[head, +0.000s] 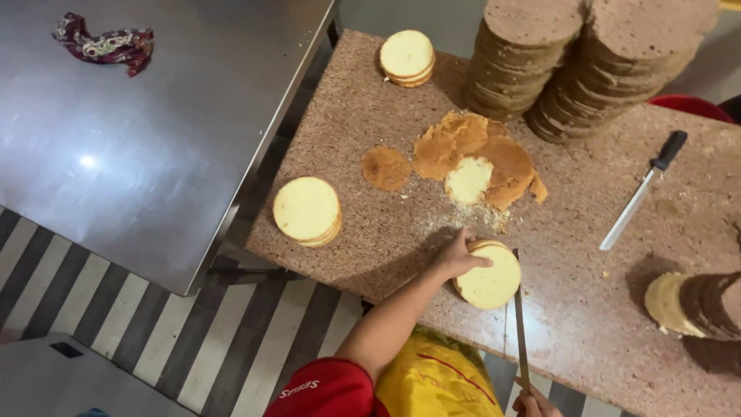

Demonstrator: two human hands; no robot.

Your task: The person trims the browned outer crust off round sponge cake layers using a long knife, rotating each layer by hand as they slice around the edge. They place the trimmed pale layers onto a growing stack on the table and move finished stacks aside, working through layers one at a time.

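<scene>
Cake round (489, 279) lies near bench (587, 309) front edge; left hand (457, 259) rests spread on its rim, right hand (534, 404) clenched on knife (519, 313). Soft, crumbly, probably light; support from underneath.

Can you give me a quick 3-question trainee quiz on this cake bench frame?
1. True or false: the left hand rests on the round sponge cake at the near edge of the stone counter.
2. Which tool lies unused on the counter to the right? A) rolling pin B) black-handled knife C) whisk
3. Fill in: the right hand holds a long ____ whose blade runs up beside the cake.

Key: 1 true; 2 B; 3 knife. The brown trimmed crusts lie further back, in front of two tall cake stacks.
</scene>
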